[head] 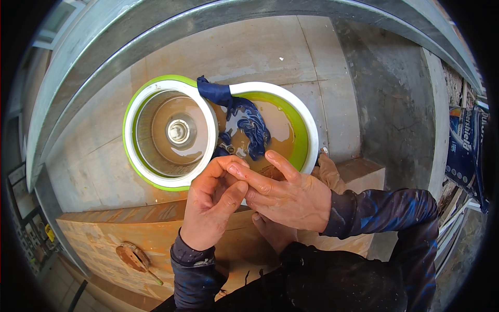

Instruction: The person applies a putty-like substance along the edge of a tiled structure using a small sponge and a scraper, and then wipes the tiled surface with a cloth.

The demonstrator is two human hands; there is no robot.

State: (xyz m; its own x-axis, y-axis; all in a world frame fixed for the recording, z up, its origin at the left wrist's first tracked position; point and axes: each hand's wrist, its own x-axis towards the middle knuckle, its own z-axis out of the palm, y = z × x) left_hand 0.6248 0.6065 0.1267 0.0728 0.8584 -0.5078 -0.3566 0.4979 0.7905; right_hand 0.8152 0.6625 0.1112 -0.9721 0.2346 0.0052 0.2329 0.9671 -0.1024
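Observation:
My left hand (210, 202) and my right hand (288, 195) meet above the front rim of a green and white spin-mop bucket (314, 136). The tip of my right index finger, with a small red spot on it, lies between my left thumb and curled fingers; whether they pinch it is unclear. My other right fingers spread apart, and both hands look wet. Behind them, a soaked dark blue cloth (253, 126) hangs over the bucket's rim into murky brown water (278, 121). The metal spin basket (146, 132) on the left also holds brown water.
The bucket stands on wet tiles (265, 46), with a tiled step (97, 226) in front. A round brown handled tool (132, 256) lies on the step. My bare foot (275, 232) is below my hands. A printed blue bag (466, 148) stands right; a grey ledge (187, 25) curves behind.

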